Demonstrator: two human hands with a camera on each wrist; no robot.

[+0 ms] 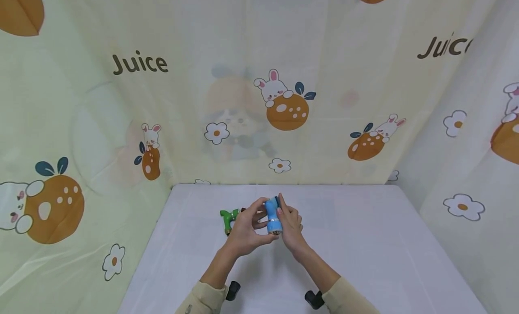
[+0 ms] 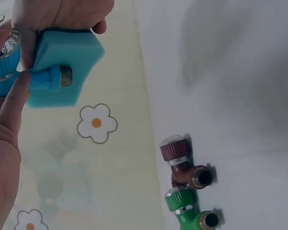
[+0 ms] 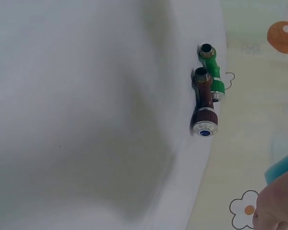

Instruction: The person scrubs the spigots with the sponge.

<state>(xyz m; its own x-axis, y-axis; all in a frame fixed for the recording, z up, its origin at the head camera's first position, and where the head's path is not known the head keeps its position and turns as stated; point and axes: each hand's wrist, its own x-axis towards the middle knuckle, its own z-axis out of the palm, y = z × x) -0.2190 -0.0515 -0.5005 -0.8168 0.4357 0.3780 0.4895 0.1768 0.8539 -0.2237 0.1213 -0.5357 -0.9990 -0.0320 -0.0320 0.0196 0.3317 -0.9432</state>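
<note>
Over the white table, my left hand grips a blue tap valve with a silver ring and a brass threaded end. My right hand holds a blue sponge against the valve's far side. In the left wrist view my left hand's thumb lies on the valve's neck and my right hand clasps the sponge from above. Only the sponge's corner and my right hand's fingertips show in the right wrist view.
A green valve and a dark red-brown valve lie side by side on the table, just left of my hands. A cartoon-printed cloth walls in the table at the back and on both sides.
</note>
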